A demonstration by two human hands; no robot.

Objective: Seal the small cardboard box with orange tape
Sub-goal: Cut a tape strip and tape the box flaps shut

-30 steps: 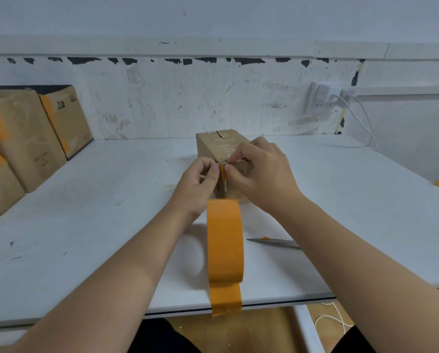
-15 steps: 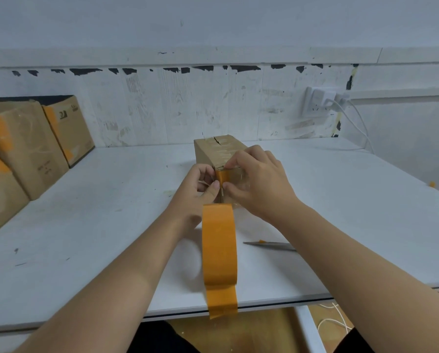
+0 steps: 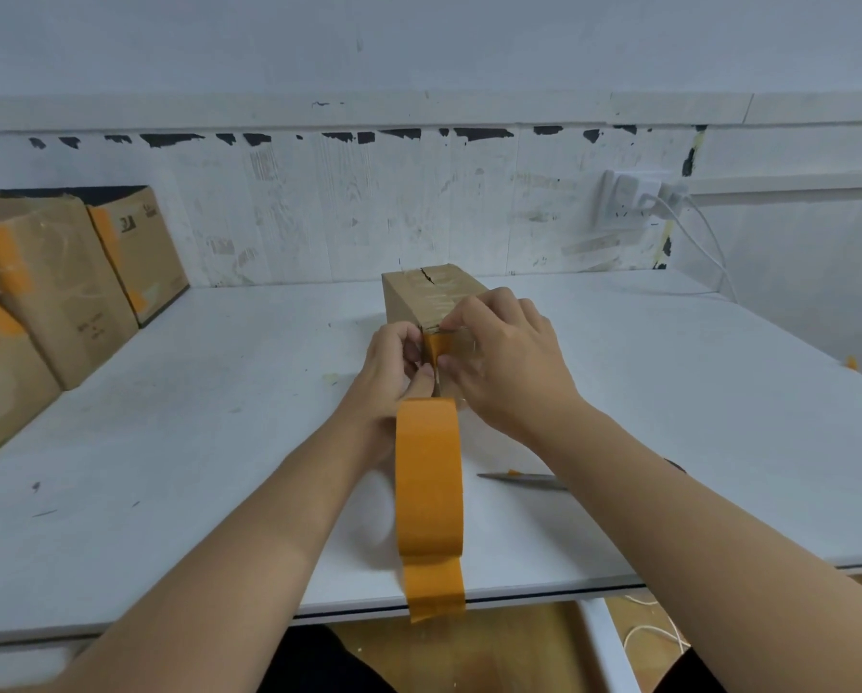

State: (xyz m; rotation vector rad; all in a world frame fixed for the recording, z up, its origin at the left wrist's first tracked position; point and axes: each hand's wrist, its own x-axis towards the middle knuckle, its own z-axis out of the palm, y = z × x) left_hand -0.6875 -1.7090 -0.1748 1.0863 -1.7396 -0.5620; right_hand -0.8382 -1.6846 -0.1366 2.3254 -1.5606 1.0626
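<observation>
The tape roll [image 3: 429,475] stands before the small box [image 3: 431,292] (larger boxes [image 3: 63,292] far left), scissors [image 3: 521,480] right.

White table [image 3: 168,442] with scuffs and dark marks; three cardboard boxes with orange tape patches clustered at its left edge: front one [image 3: 3,382], middle one [image 3: 53,287] touching it, rear one [image 3: 138,247] against the wall. Metal blade, looks like scissors [image 3: 521,480], flat on the table near the front edge, handle hidden; scratched white wall panel [image 3: 344,207] behind; wall socket [image 3: 629,197] at right with white plug and cable [image 3: 709,242] hanging down.
</observation>
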